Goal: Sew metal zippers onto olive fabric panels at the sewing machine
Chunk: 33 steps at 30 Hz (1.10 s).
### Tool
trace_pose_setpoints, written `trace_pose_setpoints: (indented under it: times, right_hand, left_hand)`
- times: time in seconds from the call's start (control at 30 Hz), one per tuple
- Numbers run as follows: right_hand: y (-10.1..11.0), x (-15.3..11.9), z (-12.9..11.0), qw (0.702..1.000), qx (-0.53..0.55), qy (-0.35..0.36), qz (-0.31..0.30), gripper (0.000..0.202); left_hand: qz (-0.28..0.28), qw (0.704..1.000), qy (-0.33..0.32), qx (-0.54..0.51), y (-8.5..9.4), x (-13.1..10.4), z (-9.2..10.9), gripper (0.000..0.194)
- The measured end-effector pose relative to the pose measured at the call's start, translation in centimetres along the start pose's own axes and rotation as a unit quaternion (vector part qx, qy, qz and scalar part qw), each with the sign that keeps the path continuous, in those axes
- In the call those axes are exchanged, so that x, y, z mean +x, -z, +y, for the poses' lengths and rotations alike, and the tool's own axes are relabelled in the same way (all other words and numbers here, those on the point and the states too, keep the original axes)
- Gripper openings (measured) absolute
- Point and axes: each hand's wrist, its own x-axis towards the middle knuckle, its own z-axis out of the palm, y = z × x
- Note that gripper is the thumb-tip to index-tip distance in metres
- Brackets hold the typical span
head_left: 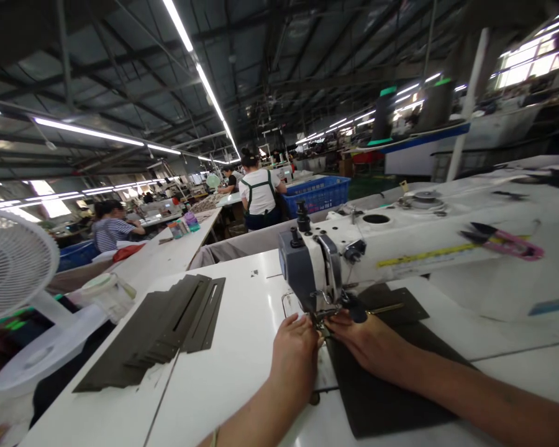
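Observation:
A white and grey sewing machine (314, 264) stands on the white table, its needle area between my hands. My left hand (295, 351) is beside the presser foot, its fingers curled and pressed together; what they hold, if anything, is hidden. Under my right hand (370, 341) lies a dark grey-brown panel (382, 406), its edge reaching to the needle area, and the fingers press on it near the foot. Another dark piece (403, 303) with a brass-coloured strip lies behind the right hand. A fanned stack of dark slotted panels (163, 326) rests to the left.
Pink-handled snips (507, 242) and a yellow tape lie on the machine's arm. A white fan (13, 267) stands at the far left. Beyond the table are a blue crate (319, 195), a person in a white shirt (259, 192), and a person in stripes (114, 226).

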Motion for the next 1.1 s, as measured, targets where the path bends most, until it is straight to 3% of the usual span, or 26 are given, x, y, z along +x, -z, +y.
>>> trace_pose_setpoints:
  times: [0.5,0.77,0.93,1.1]
  right_hand:
    - [-0.8,-0.3,0.5,1.0,-0.013,-0.004,0.022,0.029]
    - [-1.0,-0.6,0.1,0.999,0.036,-0.021,0.017,0.031]
    - [-2.6,-1.0,1.0,0.993,-0.094,-0.032,0.064,0.03]
    - [-3.7,-3.3,2.3,0.966,-0.228,-0.046,0.109,0.048]
  left_hand:
    - [0.002,1.0,0.016,0.001,0.0,0.0,-0.1,0.011]
    - [0.04,0.999,-0.001,-0.01,-0.5,-0.5,-0.1,0.015]
    - [0.052,0.999,0.002,-0.013,-0.5,-0.7,-0.5,0.016]
    - [0.049,0.995,0.065,0.05,-0.2,-1.6,-0.3,0.038]
